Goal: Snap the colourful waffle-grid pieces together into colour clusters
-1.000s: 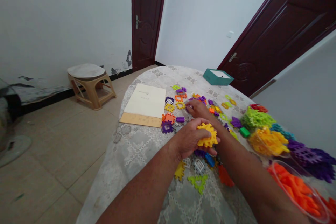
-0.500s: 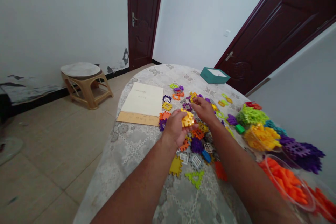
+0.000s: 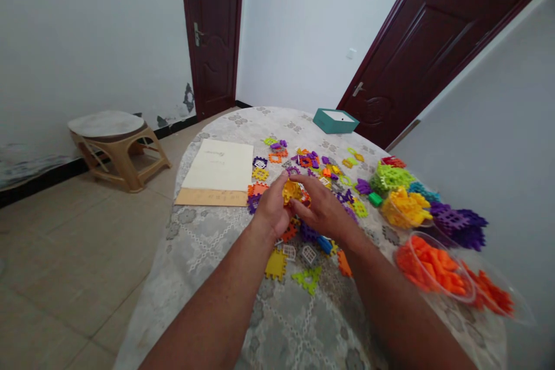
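Both hands meet over the scattered plastic pieces at the middle of the table. My left hand (image 3: 272,208) grips a yellow toothed piece (image 3: 291,191) from the left. From the right, my right hand (image 3: 318,205) has its thumb and fingers closed on the same yellow piece. Whether one or more yellow pieces are between them is hard to tell. Around the hands lie orange, purple, yellow, white and grey pieces. Nearer me are a yellow square (image 3: 276,265), a lime triangle (image 3: 309,280) and a white window piece (image 3: 309,255).
A cream sheet (image 3: 222,165) lies on the tablecloth at left. On the right stand tubs of yellow (image 3: 405,208) and orange pieces (image 3: 433,266), beside lime and purple piles. A teal box (image 3: 335,121) is at the far edge. A stool (image 3: 119,150) stands left on the floor.
My right hand has come from the far pieces to my left hand and closed on the yellow piece. The view has shifted to the right.
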### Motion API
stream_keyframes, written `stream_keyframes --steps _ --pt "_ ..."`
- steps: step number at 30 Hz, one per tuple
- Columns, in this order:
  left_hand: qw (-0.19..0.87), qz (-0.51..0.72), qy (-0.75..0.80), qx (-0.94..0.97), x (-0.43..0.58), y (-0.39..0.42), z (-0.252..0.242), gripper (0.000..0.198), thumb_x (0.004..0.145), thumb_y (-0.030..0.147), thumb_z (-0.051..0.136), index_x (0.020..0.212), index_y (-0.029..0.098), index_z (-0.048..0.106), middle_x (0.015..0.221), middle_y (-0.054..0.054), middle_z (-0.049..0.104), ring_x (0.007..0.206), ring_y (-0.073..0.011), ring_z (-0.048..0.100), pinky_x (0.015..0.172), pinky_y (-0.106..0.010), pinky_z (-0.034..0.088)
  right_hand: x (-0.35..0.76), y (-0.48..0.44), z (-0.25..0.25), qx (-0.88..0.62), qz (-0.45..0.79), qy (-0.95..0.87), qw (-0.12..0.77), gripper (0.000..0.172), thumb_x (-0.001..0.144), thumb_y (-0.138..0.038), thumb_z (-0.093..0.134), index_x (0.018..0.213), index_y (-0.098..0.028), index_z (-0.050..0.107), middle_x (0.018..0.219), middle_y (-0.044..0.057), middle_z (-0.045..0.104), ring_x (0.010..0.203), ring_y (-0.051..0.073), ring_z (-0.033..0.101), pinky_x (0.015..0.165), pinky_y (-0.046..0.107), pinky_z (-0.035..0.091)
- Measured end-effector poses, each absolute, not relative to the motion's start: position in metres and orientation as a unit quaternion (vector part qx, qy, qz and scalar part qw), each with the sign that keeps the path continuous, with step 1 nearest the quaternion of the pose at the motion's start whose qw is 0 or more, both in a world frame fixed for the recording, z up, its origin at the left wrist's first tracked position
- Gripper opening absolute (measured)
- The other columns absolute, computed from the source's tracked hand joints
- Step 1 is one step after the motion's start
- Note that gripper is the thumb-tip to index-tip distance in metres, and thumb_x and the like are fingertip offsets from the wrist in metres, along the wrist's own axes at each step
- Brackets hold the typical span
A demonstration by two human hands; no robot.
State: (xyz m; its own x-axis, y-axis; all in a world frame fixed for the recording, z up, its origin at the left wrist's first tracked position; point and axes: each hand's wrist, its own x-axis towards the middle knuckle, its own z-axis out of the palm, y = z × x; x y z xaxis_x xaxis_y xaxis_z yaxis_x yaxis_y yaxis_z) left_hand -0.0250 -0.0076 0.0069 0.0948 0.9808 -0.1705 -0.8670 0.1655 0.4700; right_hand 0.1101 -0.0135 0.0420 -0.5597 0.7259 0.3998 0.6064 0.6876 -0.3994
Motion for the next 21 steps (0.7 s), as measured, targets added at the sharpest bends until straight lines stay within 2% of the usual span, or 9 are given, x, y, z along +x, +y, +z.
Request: stream_keyframes --steps 3,6,10,13,16,18,21 --pt "0.721 0.635 0.236 0.145 -0.024 -0.008 0.004 0.02 0.086 0.028 0.074 0.098 0.016 0.064 0.086 -0.003 0.068 0.068 -0.0119 0.063 0.065 -0.023 0.054 0.114 -0.012 0.035 -0.4 0.149 -0.849 0.312 0.052 0.096 -0.029 0.061 0.148 -0.027 0.052 0.148 0.011 0.06 0.136 0.028 0.057 0.115 0.049 0.047" --pt "0.722 0.629 0.243 0.157 -0.027 -0.011 0.007 0.018 0.087 0.026 0.073 0.098 0.017 0.062 0.088 -0.002 0.068 0.071 -0.0129 0.064 0.064 -0.025 0.056 0.121 -0.014 0.03 -0.442 0.193 -0.796 0.367 0.05 0.098 -0.037 0.06 0.147 -0.028 0.054 0.151 0.01 0.058 0.137 0.027 0.057 0.11 0.045 0.052" --pt "0.703 0.64 0.261 0.169 -0.03 -0.016 0.014 0.019 0.087 0.025 0.073 0.101 0.018 0.061 0.097 -0.004 0.07 0.086 -0.0172 0.069 0.074 -0.033 0.061 0.126 -0.018 0.023 -0.509 0.234 -0.715 0.418 0.044 0.101 -0.051 0.056 0.135 -0.025 0.062 0.133 0.011 0.068 0.117 0.028 0.067 0.097 0.044 0.058" --pt "0.694 0.635 0.287 0.182 -0.029 -0.016 0.015 0.022 0.086 0.026 0.074 0.102 0.019 0.061 0.095 -0.004 0.07 0.087 -0.0183 0.069 0.075 -0.035 0.062 0.124 -0.018 0.017 -0.529 0.269 -0.696 0.404 0.047 0.102 -0.058 0.05 0.132 -0.024 0.062 0.123 0.01 0.072 0.102 0.026 0.07 0.089 0.042 0.059" --pt "0.679 0.635 0.305 0.204 -0.024 -0.016 0.012 0.025 0.082 0.028 0.077 0.101 0.019 0.062 0.091 -0.003 0.07 0.088 -0.019 0.07 0.079 -0.034 0.06 0.115 -0.017 0.011 -0.538 0.267 -0.701 0.385 0.046 0.104 -0.057 0.046 0.132 -0.023 0.061 0.127 0.011 0.07 0.107 0.026 0.069 0.094 0.042 0.058" --pt "0.662 0.646 0.309 0.221 -0.02 -0.015 0.009 0.027 0.079 0.028 0.078 0.1 0.019 0.064 0.091 -0.003 0.07 0.089 -0.0186 0.07 0.083 -0.031 0.059 0.106 -0.019 0.009 -0.548 0.236 -0.71 0.374 0.038 0.105 -0.053 0.046 0.123 -0.023 0.063 0.126 0.012 0.07 0.114 0.027 0.066 0.102 0.042 0.054" --pt "0.641 0.654 0.326 0.233 -0.016 -0.011 0.003 0.025 0.076 0.029 0.079 0.095 0.019 0.065 0.093 -0.002 0.071 0.092 -0.0187 0.07 0.086 -0.03 0.058 0.091 -0.02 0.007 -0.556 0.21 -0.726 0.345 0.031 0.107 -0.049 0.043 0.113 -0.025 0.061 0.12 0.01 0.071 0.116 0.026 0.065 0.104 0.04 0.053"
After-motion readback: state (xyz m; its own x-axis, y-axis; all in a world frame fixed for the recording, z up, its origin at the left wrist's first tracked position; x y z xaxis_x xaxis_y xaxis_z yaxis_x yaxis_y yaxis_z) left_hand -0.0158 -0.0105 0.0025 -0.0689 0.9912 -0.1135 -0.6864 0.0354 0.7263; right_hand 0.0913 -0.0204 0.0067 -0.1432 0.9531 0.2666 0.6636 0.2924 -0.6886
